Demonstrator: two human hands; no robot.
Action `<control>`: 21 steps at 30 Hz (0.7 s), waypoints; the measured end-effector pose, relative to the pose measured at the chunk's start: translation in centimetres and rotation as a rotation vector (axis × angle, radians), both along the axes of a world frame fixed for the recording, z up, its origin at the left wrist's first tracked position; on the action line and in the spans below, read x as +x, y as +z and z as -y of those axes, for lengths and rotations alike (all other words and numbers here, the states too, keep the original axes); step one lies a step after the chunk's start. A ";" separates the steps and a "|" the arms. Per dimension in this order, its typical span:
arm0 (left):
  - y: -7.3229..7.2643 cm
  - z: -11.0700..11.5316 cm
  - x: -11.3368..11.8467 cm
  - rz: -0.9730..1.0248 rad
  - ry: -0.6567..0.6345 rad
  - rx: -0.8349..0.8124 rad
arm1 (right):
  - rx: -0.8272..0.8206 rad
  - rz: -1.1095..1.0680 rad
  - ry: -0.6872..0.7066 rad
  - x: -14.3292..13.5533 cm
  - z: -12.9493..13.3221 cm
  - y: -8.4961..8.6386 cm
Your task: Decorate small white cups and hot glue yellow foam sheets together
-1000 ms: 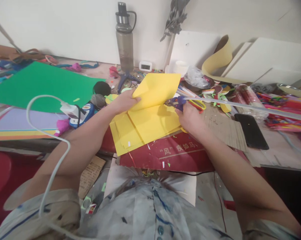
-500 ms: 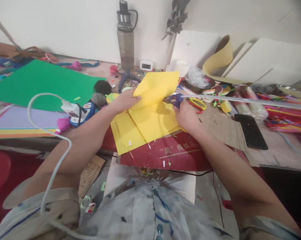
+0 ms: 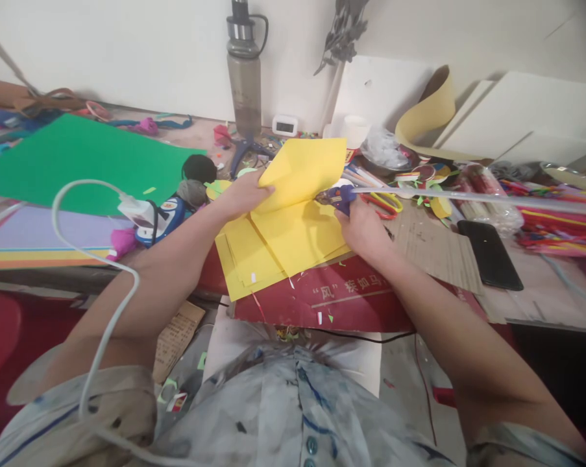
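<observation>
My left hand [image 3: 244, 194] is closed on the left edge of a yellow paper sheet [image 3: 307, 168], which it holds bent upward. My right hand [image 3: 368, 227] grips a blue glue gun [image 3: 339, 198]; its nozzle points left, close under the raised sheet. Out of the gun's back, a long translucent glue stick [image 3: 443, 192] runs to the right. Beneath lie more yellow sheets [image 3: 297, 240], resting on a red board [image 3: 341, 298] with printed characters. Whether the nozzle touches the paper is hard to see.
On the left are a green sheet [image 3: 93, 162], stacked coloured paper [image 3: 54, 237] and a white charging cable [image 3: 108, 318] crossing over my arm. A tall bottle [image 3: 244, 84] stands behind. To the right are scissors [image 3: 387, 202], corrugated cardboard [image 3: 433, 246], a black phone [image 3: 490, 253] and pipe cleaners [image 3: 560, 224].
The glue gun in my right hand has shifted slightly left along the paper. My left hand keeps the sheet lifted in nearly the same place.
</observation>
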State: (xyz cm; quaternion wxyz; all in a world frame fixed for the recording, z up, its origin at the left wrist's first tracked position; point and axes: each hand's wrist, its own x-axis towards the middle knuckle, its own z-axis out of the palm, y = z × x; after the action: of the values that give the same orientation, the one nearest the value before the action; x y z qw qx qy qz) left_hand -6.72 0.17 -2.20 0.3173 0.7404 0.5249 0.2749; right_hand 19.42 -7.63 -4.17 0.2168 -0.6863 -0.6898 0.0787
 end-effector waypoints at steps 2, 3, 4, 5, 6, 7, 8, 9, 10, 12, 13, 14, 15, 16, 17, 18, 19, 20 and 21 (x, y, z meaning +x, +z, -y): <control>-0.2 -0.1 -0.1 0.019 -0.012 0.007 | 0.009 -0.006 0.061 -0.3 0.5 -0.1; -0.2 -0.2 -0.1 0.031 -0.023 0.006 | 0.017 -0.007 0.079 -0.3 0.5 -0.2; -0.3 -0.2 -0.1 0.043 -0.031 0.005 | 0.025 -0.010 0.078 -0.2 0.4 -0.3; -0.3 -0.1 -0.1 0.053 -0.035 0.001 | 0.030 -0.013 0.056 0.0 0.2 -0.4; -0.3 -0.1 -0.1 0.059 -0.033 -0.005 | 0.030 -0.016 0.020 0.3 -0.1 -0.4; -0.2 0.0 -0.1 0.061 -0.026 -0.012 | 0.027 -0.021 -0.018 0.5 -0.5 -0.4; -0.2 0.0 -0.1 0.061 -0.017 -0.020 | 0.023 -0.025 -0.049 0.6 -0.9 -0.4; -0.2 0.1 0.0 0.061 -0.007 -0.026 | 0.021 -0.029 -0.067 0.6 -1.1 -0.4; -0.2 0.1 0.0 0.060 -0.001 -0.033 | 0.022 -0.030 -0.067 0.4 -1.2 -0.4; -0.3 -0.1 -0.1 0.064 0.002 -0.040 | 0.028 -0.035 -0.012 -0.2 -1.0 -0.4; -0.4 -0.2 -0.1 0.068 -0.004 -0.042 | 0.035 -0.038 0.029 -0.6 -0.7 -0.4; -0.6 -0.3 -0.2 0.073 -0.010 -0.040 | 0.043 -0.040 0.072 -0.9 -0.5 -0.4; -0.7 -0.5 -0.2 0.078 -0.016 -0.037 | 0.049 -0.039 0.105 -1.1 -0.3 -0.4; -0.8 -0.6 -0.3 0.079 -0.023 -0.032 | 0.051 -0.033 0.117 -1.1 -0.2 -0.4; -0.8 -0.7 -0.3 0.077 -0.026 -0.023 | 0.046 -0.021 0.100 -1.0 -0.2 -0.3; -0.8 -0.7 -0.3 0.069 -0.027 -0.014 | 0.035 -0.004 0.059 -0.9 -0.2 -0.2; -0.8 -0.7 -0.3 0.059 -0.023 -0.005 | 0.019 0.012 0.008 -0.7 -0.3 -0.1; -0.7 -0.6 -0.3 0.049 -0.017 0.000 | 0.005 0.020 -0.033 -0.6 -0.3 0.0; -0.7 -0.6 -0.3 0.043 -0.014 -0.001 | -0.002 0.016 -0.051 -0.6 -0.3 0.0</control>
State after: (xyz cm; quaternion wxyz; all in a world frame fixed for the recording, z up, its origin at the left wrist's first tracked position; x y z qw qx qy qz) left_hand -7.02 0.74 -2.87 0.3305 0.7378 0.5131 0.2884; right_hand 18.77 -7.31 -4.13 0.2123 -0.7044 -0.6739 0.0684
